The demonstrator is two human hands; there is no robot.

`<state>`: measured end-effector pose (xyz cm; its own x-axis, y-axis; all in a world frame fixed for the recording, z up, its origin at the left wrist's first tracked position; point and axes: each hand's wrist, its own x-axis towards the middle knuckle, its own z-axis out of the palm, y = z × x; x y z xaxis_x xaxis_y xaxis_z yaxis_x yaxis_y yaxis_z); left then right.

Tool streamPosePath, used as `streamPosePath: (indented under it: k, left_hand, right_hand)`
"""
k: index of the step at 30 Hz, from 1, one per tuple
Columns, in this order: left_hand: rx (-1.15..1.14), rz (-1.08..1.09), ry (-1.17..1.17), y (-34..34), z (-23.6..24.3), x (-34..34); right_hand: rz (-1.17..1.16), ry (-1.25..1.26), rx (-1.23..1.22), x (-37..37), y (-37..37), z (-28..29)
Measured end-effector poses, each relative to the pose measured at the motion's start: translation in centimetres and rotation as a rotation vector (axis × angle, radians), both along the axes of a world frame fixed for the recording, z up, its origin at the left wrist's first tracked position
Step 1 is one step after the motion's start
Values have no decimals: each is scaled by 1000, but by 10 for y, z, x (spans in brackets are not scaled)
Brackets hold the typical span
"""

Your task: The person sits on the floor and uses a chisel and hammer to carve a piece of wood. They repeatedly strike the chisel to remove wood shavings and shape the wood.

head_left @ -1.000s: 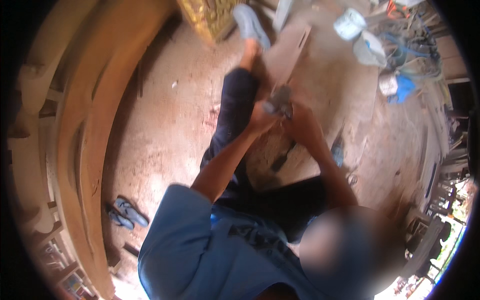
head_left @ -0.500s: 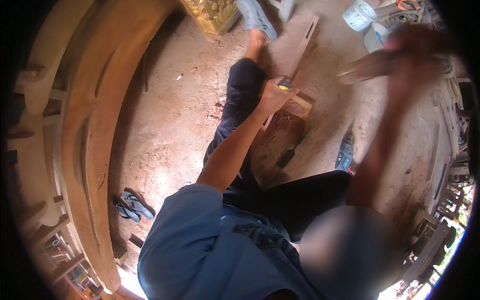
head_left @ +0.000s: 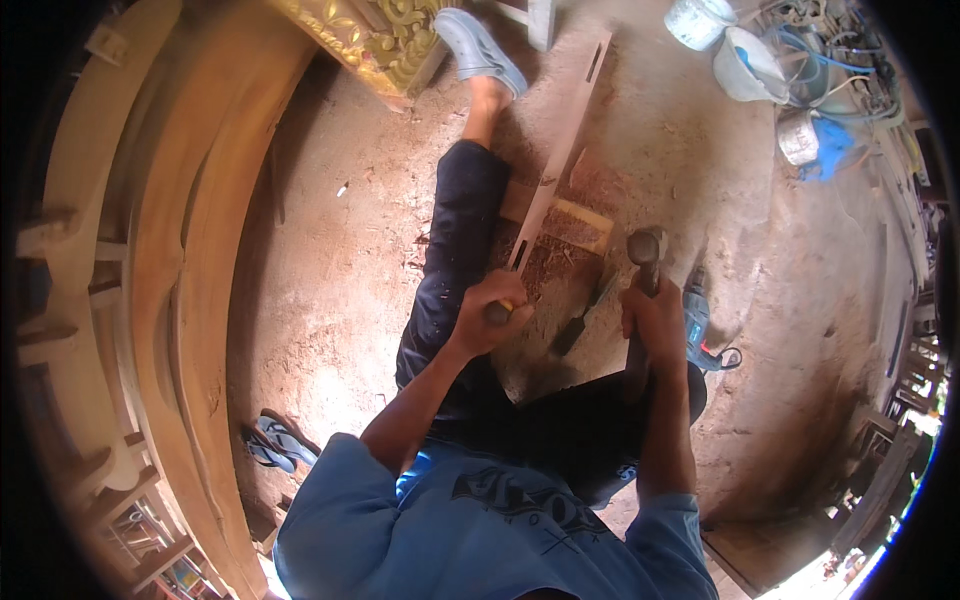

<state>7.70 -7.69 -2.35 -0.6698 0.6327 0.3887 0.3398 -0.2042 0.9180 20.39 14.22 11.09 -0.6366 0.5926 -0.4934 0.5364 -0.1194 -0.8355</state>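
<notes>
My left hand (head_left: 482, 318) is closed around the yellow-and-dark handle of a chisel (head_left: 499, 312), at the near end of a long wooden strip (head_left: 562, 160) with narrow slots. The chisel's blade is hidden. The strip lies across a short wood block (head_left: 583, 226) on the floor. To the right, my right hand (head_left: 660, 322) grips a hammer (head_left: 646, 246), its rounded head pointing away from me above my bent knee. Between my hands a dark-handled tool (head_left: 572, 332) lies on the floor among wood shavings.
A blue-green power drill (head_left: 697, 318) lies right of my right hand. Buckets (head_left: 748, 68) and tangled cords stand at the far right. Long curved timbers (head_left: 195, 250) line the left side, with flip-flops (head_left: 282, 440) near them. A carved gold panel (head_left: 370, 45) is at the back.
My right hand has come down from its raised place at the upper right, with the hammer. My left hand has drawn back toward me along the strip, still holding the chisel.
</notes>
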Motion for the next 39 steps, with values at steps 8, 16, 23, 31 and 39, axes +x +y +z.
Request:
streamPosePath:
  k: [8,16,23,31,39]
  left_hand:
    - [-223,148,-487,148,-5,-82]
    - [-212,-360,-423,94,-1,-93]
    - [-266,30,-597,165,-15,-114]
    - [-361,92,-564,151,-33,-103]
    - [-376,5,-677,151,-31,-105]
  right_hand:
    - [-77,81,-164,-3,5,-33]
    - [-50,-24,-227,-16,-7,-25]
    - [-50,2,-216,-15,-11,-28]
    - [-47,-56,-167,-19,-5,-34]
    - [-75,5,-280,-17,-10,-42]
